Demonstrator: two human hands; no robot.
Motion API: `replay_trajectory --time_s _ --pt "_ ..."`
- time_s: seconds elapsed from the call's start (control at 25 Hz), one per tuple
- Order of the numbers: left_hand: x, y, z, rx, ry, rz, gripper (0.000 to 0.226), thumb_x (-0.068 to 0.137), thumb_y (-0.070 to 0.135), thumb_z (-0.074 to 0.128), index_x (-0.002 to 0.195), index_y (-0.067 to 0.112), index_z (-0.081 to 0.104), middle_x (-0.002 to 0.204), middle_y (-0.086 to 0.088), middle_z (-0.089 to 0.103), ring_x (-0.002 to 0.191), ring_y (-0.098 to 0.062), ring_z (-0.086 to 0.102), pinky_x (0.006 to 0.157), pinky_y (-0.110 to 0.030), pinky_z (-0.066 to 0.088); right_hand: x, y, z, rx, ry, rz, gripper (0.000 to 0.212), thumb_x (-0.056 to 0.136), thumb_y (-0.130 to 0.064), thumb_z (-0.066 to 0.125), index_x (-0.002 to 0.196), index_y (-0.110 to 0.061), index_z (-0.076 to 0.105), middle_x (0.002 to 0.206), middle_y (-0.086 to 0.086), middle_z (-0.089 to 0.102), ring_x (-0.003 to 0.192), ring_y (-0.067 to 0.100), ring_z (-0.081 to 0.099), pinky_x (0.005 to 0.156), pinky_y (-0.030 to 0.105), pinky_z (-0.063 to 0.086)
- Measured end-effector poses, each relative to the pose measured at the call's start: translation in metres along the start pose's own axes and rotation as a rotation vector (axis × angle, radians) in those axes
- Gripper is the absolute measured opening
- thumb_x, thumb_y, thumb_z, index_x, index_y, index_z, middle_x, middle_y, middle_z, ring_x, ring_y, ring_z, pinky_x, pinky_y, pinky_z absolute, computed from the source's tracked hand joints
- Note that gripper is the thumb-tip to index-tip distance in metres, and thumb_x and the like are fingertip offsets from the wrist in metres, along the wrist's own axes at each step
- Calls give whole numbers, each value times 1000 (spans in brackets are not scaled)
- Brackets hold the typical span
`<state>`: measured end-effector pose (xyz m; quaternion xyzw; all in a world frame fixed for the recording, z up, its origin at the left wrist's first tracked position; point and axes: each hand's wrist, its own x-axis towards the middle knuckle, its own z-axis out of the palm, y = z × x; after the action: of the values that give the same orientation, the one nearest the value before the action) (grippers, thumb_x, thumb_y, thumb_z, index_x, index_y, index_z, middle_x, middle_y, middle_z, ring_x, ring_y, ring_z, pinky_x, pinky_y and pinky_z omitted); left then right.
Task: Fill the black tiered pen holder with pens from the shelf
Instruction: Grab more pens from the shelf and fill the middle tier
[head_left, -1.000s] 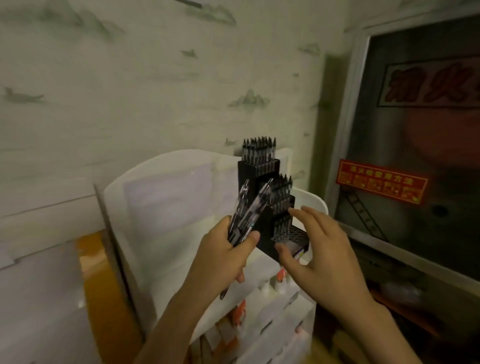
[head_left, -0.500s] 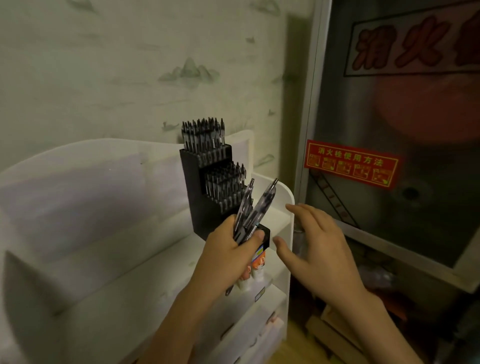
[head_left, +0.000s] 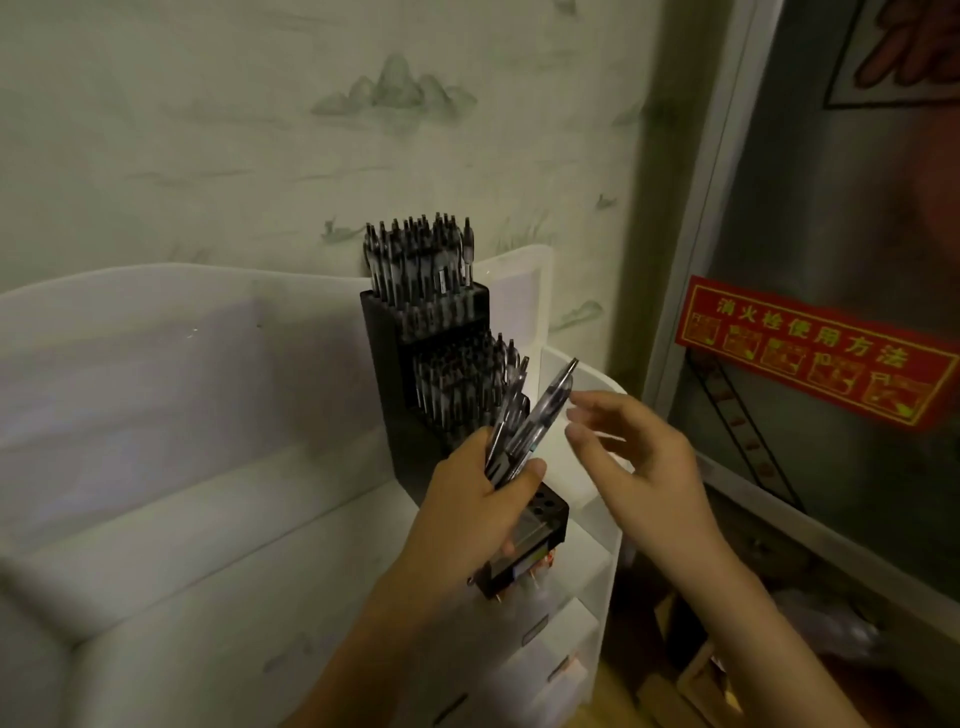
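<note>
From the head camera I see the left hand (head_left: 478, 499) wrapped around a bundle of pens (head_left: 524, 426), fingers and thumb curled tight on the lower barrels so the pens fan upward and to the right. The longest one tilts out with its tip just beside the fingertips (head_left: 576, 415) of the right hand (head_left: 644, 457). That right hand is loosely spread, fingers slightly bent and reaching toward the top of the bundle, holding nothing; I cannot tell whether a fingertip actually touches the tilted pen.

The black tiered pen holder (head_left: 395, 374) stands on the top ledge of the white shelf unit (head_left: 218, 519), at its right end, against the shelf's raised back panel. Its top tier is packed with upright pens (head_left: 421, 260), and the middle tier below is also crowded (the picture is dim, so single pens blur together). The lowest tier (head_left: 545, 506) shows open round holes just right of my left thumb, and the held bundle sits directly in front of the holder, hiding part of its lower steps.

Behind everything is pale wallpaper (head_left: 311, 130) with faint mountain drawings. To the right is a metal-framed cabinet door (head_left: 857, 234) bearing a red sticker (head_left: 810, 353) with yellow characters.
</note>
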<state>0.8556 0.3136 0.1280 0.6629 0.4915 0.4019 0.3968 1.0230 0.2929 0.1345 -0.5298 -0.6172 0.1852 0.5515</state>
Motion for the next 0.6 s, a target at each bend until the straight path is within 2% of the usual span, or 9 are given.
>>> replay_trajectory --time_s 0.08,0.16,0.28,0.44,0.6 --pt "13 -5 8 0 14 -28 12 90 35 64 97 26 58 63 3 61 42 -4 57 44 -16 45 16 6 0 145 24 10 15 91 -19 65 103 -27 71 92 -10 71 92 9 67 82 27 56" --pt "26 -8 16 2 45 -38 13 91 34 64 100 28 59 69 3 61 45 -3 59 44 -14 44 34 11 1 254 -4 51 12 88 -13 68 97 -20 73 87 -2 73 85 15 68 77 31 57" --pt "41 -13 24 69 104 -20 11 91 36 63 100 31 58 72 7 60 51 -1 57 49 -11 43 58 17 -1 384 -57 146 12 83 -10 73 95 -11 73 84 8 73 78 24 69 67 27 58" --pt "54 -18 35 128 174 -24 9 91 38 62 94 32 56 67 5 59 48 -5 56 49 -15 45 79 25 -4 468 -116 212 13 81 -8 74 94 -8 75 79 10 74 68 19 68 61 24 57" --pt "60 -22 41 134 227 -45 12 90 39 63 97 32 57 67 9 60 51 -3 58 47 -13 43 92 32 -3 518 -169 242 13 80 -7 75 92 -12 76 81 6 75 71 13 68 61 24 57"
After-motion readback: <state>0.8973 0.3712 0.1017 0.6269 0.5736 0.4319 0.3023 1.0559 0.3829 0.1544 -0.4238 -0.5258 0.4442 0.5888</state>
